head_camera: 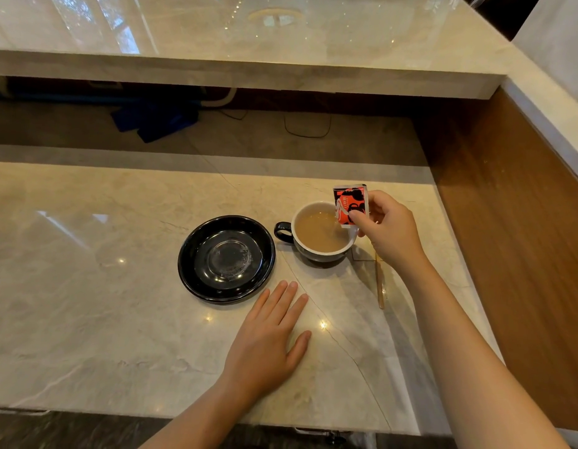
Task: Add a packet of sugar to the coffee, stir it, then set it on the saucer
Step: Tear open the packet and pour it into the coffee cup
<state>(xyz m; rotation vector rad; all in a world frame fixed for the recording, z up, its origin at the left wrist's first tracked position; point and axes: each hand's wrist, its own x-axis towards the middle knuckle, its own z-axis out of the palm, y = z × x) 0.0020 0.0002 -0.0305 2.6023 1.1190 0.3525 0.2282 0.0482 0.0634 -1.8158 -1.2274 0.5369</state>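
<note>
A dark cup with a white inside (317,254) holds light brown coffee and stands on the marble counter, its handle pointing left. My right hand (389,230) pinches a red and black sugar packet (350,204) over the cup's right rim. To the left of the cup sits a black saucer (197,270), with nothing on it. My left hand (268,338) lies flat on the counter, fingers apart, just below the saucer and cup. A thin wooden stirrer (380,286) lies on the counter to the right of the cup, partly behind my right wrist.
The marble counter (103,303) stretches out to the left. A wood panel wall (508,238) bounds it on the right. Behind it runs a darker recessed shelf with a blue cloth (155,121) and a cable, under a raised marble ledge (248,72).
</note>
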